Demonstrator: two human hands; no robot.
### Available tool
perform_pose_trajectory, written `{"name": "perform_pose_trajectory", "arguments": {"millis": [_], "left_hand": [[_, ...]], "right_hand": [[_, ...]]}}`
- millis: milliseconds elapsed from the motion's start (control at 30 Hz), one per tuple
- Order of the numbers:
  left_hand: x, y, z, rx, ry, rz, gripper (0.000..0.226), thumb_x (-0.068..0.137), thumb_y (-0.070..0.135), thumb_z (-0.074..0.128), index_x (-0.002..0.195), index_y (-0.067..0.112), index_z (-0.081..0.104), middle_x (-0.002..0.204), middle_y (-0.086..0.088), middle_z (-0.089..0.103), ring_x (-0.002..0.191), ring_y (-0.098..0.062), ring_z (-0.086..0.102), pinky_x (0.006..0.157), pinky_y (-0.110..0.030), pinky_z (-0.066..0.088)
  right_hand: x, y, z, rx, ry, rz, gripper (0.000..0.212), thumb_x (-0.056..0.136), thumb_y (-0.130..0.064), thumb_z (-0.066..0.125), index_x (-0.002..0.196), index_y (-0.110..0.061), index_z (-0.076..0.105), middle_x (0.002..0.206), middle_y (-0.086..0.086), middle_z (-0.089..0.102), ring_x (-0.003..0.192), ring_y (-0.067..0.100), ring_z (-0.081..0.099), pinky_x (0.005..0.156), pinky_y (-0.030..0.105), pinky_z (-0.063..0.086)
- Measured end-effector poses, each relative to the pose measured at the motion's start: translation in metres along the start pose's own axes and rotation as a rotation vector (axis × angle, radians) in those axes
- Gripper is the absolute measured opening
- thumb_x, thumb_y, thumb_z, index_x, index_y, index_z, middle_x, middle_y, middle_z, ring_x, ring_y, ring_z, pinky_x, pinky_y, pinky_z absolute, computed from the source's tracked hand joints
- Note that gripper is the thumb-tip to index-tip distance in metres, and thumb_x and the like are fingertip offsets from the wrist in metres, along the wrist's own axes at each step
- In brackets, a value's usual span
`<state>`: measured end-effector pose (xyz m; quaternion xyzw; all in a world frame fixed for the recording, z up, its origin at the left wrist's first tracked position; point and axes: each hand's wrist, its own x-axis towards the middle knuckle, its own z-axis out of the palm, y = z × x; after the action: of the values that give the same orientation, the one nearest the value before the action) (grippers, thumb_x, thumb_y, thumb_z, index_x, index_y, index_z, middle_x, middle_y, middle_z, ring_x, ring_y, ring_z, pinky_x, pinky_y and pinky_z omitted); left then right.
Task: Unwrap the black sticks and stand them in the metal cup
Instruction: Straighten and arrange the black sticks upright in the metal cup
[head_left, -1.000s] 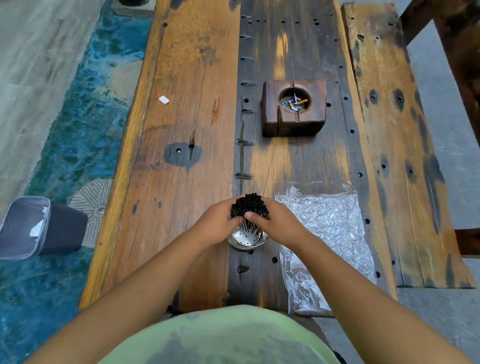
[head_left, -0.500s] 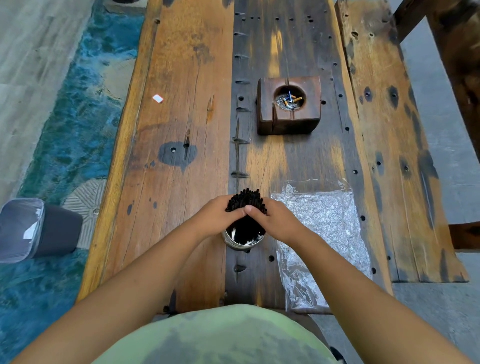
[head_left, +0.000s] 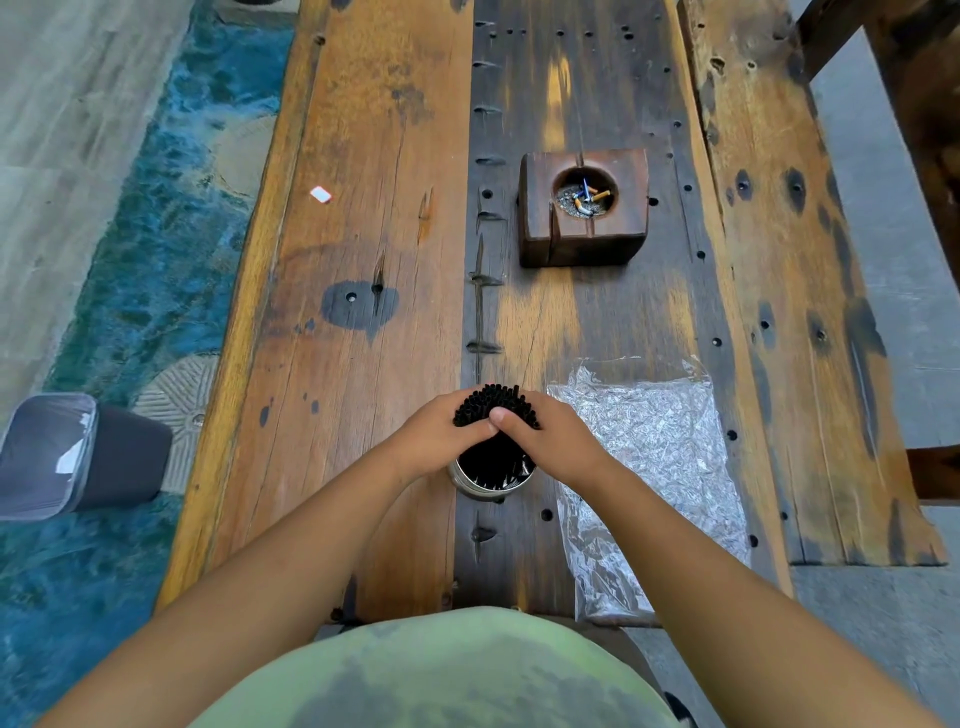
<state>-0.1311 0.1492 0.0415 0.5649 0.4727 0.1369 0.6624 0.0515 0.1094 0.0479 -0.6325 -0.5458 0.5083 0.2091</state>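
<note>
Black sticks (head_left: 493, 404) bunched, metal cup (head_left: 469, 486) mostly hidden

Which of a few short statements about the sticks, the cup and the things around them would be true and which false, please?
1. The left hand and the right hand both have a grip on the black sticks. True.
2. The bundle's lower end sits inside the metal cup. True.
3. The clear plastic wrapper lies left of the cup. False: it lies flat on the table to the cup's right.
4. The wooden ashtray block is empty. False: its round hollow holds ash and cigarette butts.
</note>
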Motion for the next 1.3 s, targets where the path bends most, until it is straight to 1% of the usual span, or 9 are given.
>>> {"name": "perform_pose_trajectory", "arguments": {"millis": [67,133,267,400,567,733,1033,1167,1300], "left_hand": [[-0.002,0.000,0.001,-0.017,0.006,0.035,0.033,0.093,0.029,0.065,0.126,0.033,0.062,0.114,0.005,0.073,0.105,-0.008,0.068,0.090,-0.023,0.055],[-0.002,-0.001,0.004,-0.033,0.047,0.027,0.025,0.094,0.030,0.064,0.118,0.025,0.068,0.107,0.000,0.075,0.101,-0.012,0.071,0.089,-0.029,0.057],[-0.001,0.000,0.008,-0.050,0.110,-0.006,0.011,0.095,0.029,0.062,0.095,0.023,0.071,0.092,0.001,0.075,0.093,-0.016,0.072,0.087,-0.034,0.057],[-0.002,0.004,0.007,-0.041,0.117,-0.006,0.015,0.095,0.036,0.061,0.091,0.025,0.071,0.092,0.003,0.076,0.092,-0.012,0.072,0.085,-0.030,0.057],[-0.004,-0.007,0.008,-0.033,0.082,0.004,0.022,0.091,0.037,0.067,0.109,0.025,0.070,0.103,0.003,0.076,0.099,-0.012,0.072,0.092,-0.036,0.056],[-0.004,-0.008,0.008,0.080,0.124,0.012,0.023,0.093,0.042,0.062,0.106,0.025,0.071,0.099,0.004,0.076,0.097,-0.010,0.071,0.092,-0.041,0.057],[-0.008,-0.011,0.004,0.056,0.118,0.011,0.026,0.096,0.039,0.056,0.110,0.021,0.069,0.105,0.000,0.075,0.102,-0.012,0.070,0.096,-0.042,0.054],[-0.007,-0.012,0.007,0.020,0.115,0.022,0.024,0.098,0.034,0.056,0.112,0.020,0.069,0.107,0.000,0.075,0.104,-0.013,0.070,0.096,-0.040,0.054],[-0.007,-0.013,0.009,0.014,0.113,0.016,0.021,0.099,0.026,0.055,0.113,0.016,0.067,0.108,-0.002,0.073,0.105,-0.015,0.069,0.097,-0.038,0.054]], "right_hand": [[0.000,0.004,0.001,-0.013,-0.006,-0.021,0.052,0.093,-0.050,0.059,0.140,-0.028,0.052,0.126,-0.004,0.065,0.113,0.012,0.061,0.095,0.029,0.051],[0.001,0.008,0.004,-0.021,0.034,-0.025,0.062,0.091,-0.057,0.056,0.147,-0.033,0.046,0.134,-0.002,0.061,0.121,0.014,0.058,0.101,0.032,0.050],[0.001,0.005,0.004,0.039,0.116,-0.021,0.035,0.098,-0.046,0.054,0.126,-0.030,0.067,0.113,0.000,0.070,0.106,0.014,0.066,0.093,0.034,0.055],[-0.002,-0.003,0.003,0.046,0.145,-0.002,0.028,0.099,-0.044,0.055,0.099,-0.022,0.071,0.096,0.004,0.072,0.090,0.017,0.069,0.081,0.038,0.058],[-0.007,0.002,0.005,0.082,0.063,-0.024,0.021,0.094,-0.040,0.063,0.112,-0.031,0.069,0.098,-0.011,0.074,0.088,-0.003,0.068,0.074,0.014,0.054],[-0.003,0.010,0.007,0.072,0.099,-0.014,0.024,0.094,-0.042,0.062,0.104,-0.022,0.072,0.093,-0.004,0.075,0.087,0.007,0.071,0.077,0.026,0.057],[-0.003,0.012,0.008,0.130,0.118,-0.003,0.019,0.097,-0.044,0.058,0.091,-0.030,0.069,0.086,-0.005,0.074,0.083,0.009,0.071,0.071,0.026,0.057],[-0.004,0.014,0.008,0.127,0.120,-0.011,0.015,0.099,-0.042,0.057,0.089,-0.035,0.066,0.084,-0.010,0.071,0.079,0.002,0.068,0.066,0.016,0.050],[-0.006,0.013,0.010,0.076,0.143,-0.035,0.019,0.100,-0.037,0.055,0.082,-0.040,0.060,0.081,-0.013,0.066,0.078,0.003,0.065,0.065,0.018,0.047]]}}
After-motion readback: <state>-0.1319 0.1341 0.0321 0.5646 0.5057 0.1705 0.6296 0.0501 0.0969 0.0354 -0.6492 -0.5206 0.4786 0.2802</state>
